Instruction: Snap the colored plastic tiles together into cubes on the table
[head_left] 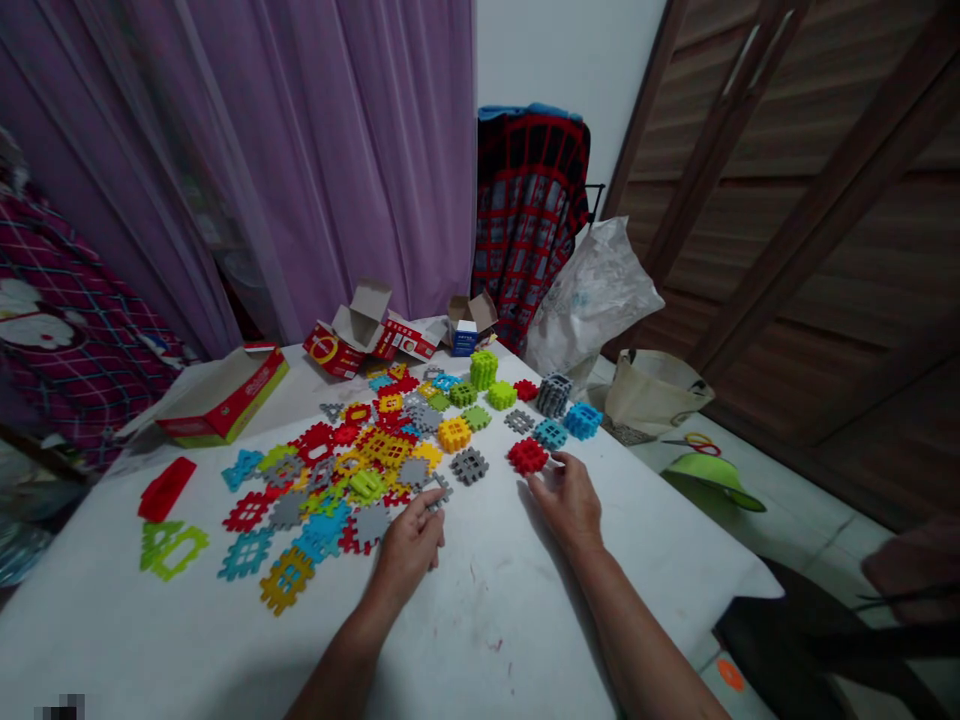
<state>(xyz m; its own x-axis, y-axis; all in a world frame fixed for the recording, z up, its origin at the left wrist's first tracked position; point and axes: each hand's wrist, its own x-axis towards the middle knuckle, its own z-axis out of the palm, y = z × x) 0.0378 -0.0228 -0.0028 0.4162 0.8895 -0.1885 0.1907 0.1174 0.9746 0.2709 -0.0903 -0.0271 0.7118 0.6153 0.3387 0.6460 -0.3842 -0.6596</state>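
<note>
My left hand (411, 537) is closed at the near edge of a loose pile of plastic interlocking tiles, pinching a grey interlocking tile (441, 489). My right hand (571, 508) has its thumb and index finger apart, close beside a red stack of tiles (528, 456); whether they touch is unclear. A dark grey tile stack (470, 466) lies between my hands. Farther back are a yellow stack (454, 434), a blue stack (550, 433), a brighter blue stack (583, 420), a tall grey stack (555, 394) and a tall green stack (484, 370).
Mixed tiles, including a yellow window tile (287, 578), cover the left of the white table (480, 640). Opened cartons (337, 348) and a red-green box (238, 400) stand at the back and left. A plastic bag (589, 295) and a cloth bag (656, 390) are beyond the right edge.
</note>
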